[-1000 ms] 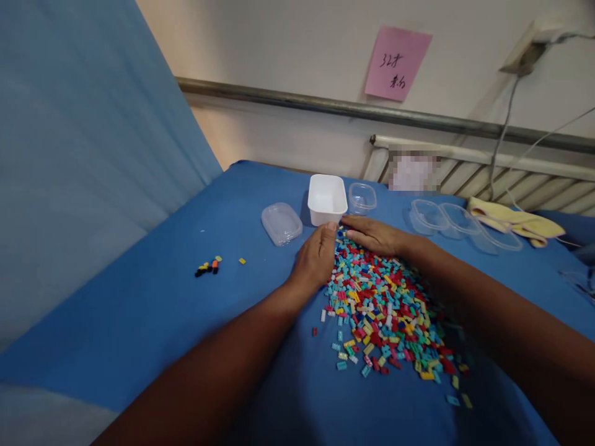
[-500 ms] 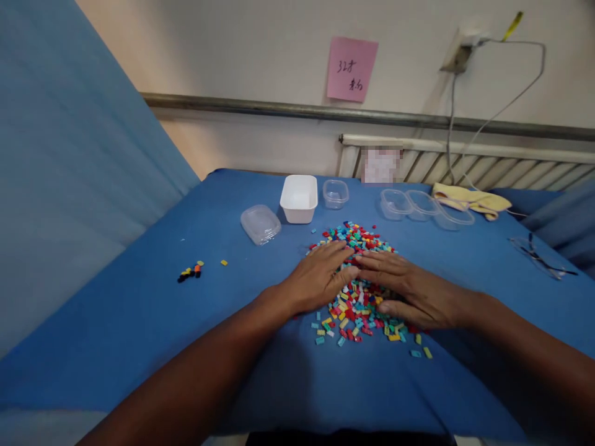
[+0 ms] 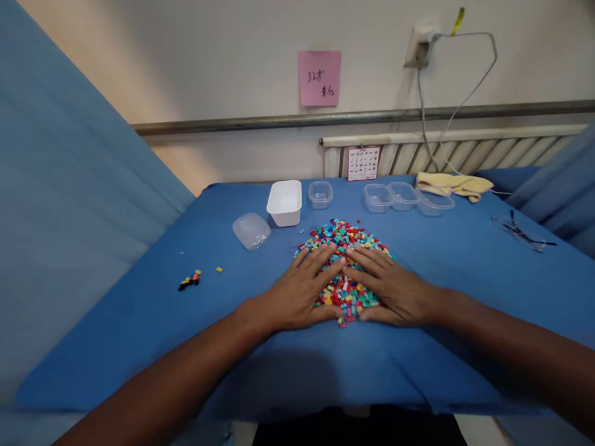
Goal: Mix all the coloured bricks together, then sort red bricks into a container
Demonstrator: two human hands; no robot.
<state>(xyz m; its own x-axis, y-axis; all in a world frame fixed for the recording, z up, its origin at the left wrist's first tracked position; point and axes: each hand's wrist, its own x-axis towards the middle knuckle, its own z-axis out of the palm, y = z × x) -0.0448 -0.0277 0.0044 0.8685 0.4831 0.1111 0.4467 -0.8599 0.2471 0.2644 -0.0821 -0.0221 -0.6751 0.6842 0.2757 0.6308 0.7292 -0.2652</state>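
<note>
A heap of small coloured building bricks (image 3: 344, 288) lies on the blue cloth (image 3: 279, 371) in front of me. My left hand (image 3: 302, 288) rests flat over the heap's left side, fingers spread and pointing away from me. Across from it, my right hand (image 3: 395, 288) lies over the right side, its fingers also spread. The two thumbs point inward near the heap's front edge, with bricks showing between the palms. Neither hand grasps anything. Part of the heap is hidden under the fingers.
Behind the heap stand a white tub (image 3: 285, 204), a small clear container (image 3: 320, 196) and several more clear containers (image 3: 379, 198). A clear lid (image 3: 251, 231) lies left. Black, yellow and orange bricks (image 3: 189, 280) sit far left. Eyeglasses (image 3: 520, 232) and a yellow cloth (image 3: 453, 184) are at right.
Both hands have spread their fingers and their thumbs have come down to the heap's near edge. Loose bricks at the front have been drawn into the heap. The camera view has shifted.
</note>
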